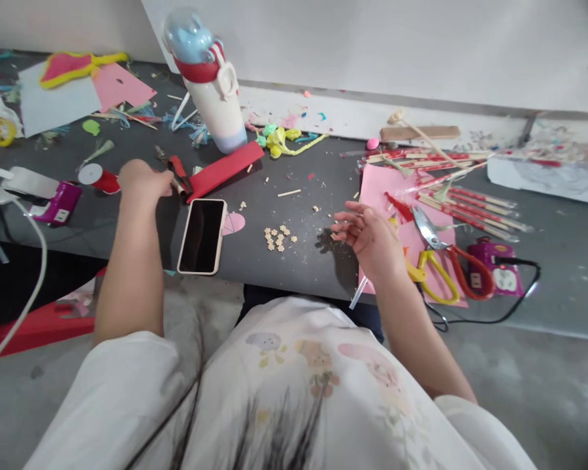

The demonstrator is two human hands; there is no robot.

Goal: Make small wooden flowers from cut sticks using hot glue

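Observation:
My left hand [144, 179] is over the left part of the table, fingers bent down and mostly hidden. Its fingertips are right beside a pair of pliers [177, 171] with red and dark handles; whether they touch, I cannot tell. A red thread spool [99, 178] lies just left of that hand. My right hand [370, 238], palm half turned up, hovers at the edge of a pink sheet [379, 186] with its fingers apart, holding nothing. Between the hands lies a cluster of small flower-shaped wooden slices [277, 238].
A phone [202, 236] lies by the front edge, near a long red box [228, 171]. Behind stands a bottle [210, 91]. To the right are scissors [428, 228], red-wrapped sticks [480, 207] and a purple device [494, 264] with a cable.

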